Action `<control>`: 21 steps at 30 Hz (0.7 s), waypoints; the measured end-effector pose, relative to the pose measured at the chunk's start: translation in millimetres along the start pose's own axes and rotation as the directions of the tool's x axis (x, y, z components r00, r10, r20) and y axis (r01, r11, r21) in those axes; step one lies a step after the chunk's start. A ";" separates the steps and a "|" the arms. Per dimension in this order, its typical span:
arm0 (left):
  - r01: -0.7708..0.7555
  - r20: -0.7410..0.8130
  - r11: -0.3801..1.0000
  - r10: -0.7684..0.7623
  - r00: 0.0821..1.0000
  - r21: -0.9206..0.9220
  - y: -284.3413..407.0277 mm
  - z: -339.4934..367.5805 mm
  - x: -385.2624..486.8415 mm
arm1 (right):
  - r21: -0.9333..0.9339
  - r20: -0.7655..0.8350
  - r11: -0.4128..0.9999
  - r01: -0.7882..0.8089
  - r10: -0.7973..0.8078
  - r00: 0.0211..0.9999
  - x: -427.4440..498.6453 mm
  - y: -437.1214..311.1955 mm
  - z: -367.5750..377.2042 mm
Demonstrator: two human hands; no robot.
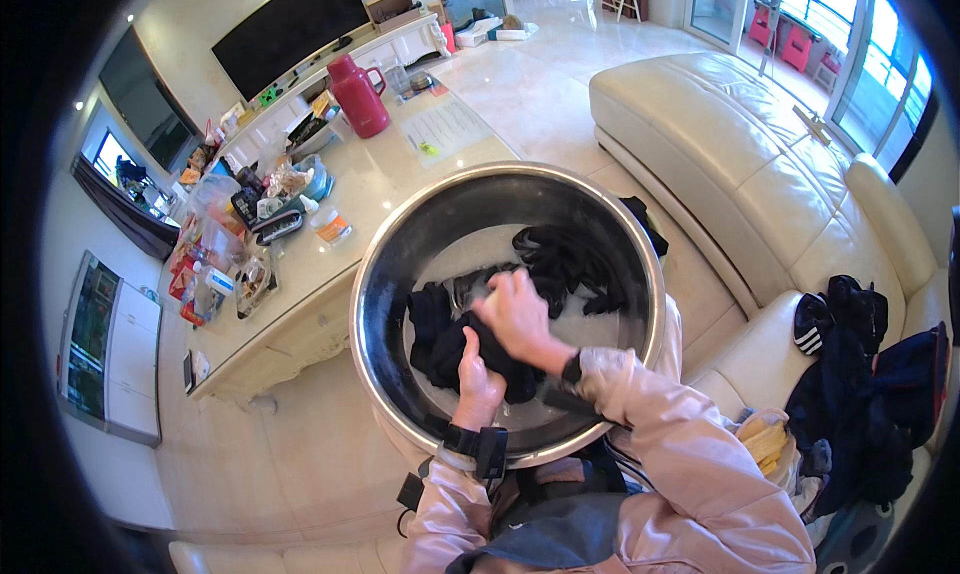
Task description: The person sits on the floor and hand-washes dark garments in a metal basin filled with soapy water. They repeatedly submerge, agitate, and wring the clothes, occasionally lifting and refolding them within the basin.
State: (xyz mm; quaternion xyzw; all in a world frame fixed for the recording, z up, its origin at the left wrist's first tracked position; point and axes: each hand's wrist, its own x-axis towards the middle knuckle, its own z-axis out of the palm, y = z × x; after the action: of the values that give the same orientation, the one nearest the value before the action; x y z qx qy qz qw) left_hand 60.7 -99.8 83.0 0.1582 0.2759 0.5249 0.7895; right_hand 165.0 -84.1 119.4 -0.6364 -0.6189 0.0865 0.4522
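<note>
A large metal basin (362,296) stands before me with cloudy water and dark wet clothing in it. My left hand (480,383), palm turned inward, grips a bunched black garment (442,349) from its near side. Over the same cloth is my right hand (517,311), its fingers curled around a small pale thing, possibly a bar of soap, mostly hidden. Another black garment (562,263) lies wet at the basin's far right, apart from my hands.
Left of the basin is a long table (360,199) bearing a red thermos jug (358,98), a bottle with an orange label (330,225) and bagged items. A cream leather sofa (720,139) stands right, with dark clothes (847,394) on its near part.
</note>
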 end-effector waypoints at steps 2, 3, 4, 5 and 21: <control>-0.132 0.124 0.977 0.112 0.986 0.166 0.9 -0.9 0.5 | 0.072 0.137 0.946 0.315 -0.322 0.937 -2.7 -1.9 -1.4; -0.134 0.162 0.978 0.108 0.981 0.158 4.0 -2.0 0.3 | 0.038 0.012 0.820 0.572 -0.572 0.820 -3.8 -2.2 -1.6; -0.165 0.205 0.971 0.128 0.970 0.175 1.7 -0.7 1.7 | 0.067 0.098 0.916 0.396 -0.401 0.911 -4.7 -3.0 -1.6; 0.052 0.073 0.998 -0.049 0.996 -0.038 4.6 -1.7 0.6 | 0.081 0.172 0.968 0.237 -0.248 0.953 -4.6 -4.1 -1.1; -0.158 0.271 0.986 0.138 0.953 0.054 -1.3 -6.5 2.0 | -0.014 0.217 0.873 0.487 -0.473 0.854 -0.8 -13.1 -5.9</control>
State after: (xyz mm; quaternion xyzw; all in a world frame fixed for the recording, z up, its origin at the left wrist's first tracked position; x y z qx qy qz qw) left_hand 58.4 -98.7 76.6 0.2770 0.1743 0.5457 0.7714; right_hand 159.5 -89.8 131.3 -0.4644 -0.8043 0.0153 0.3705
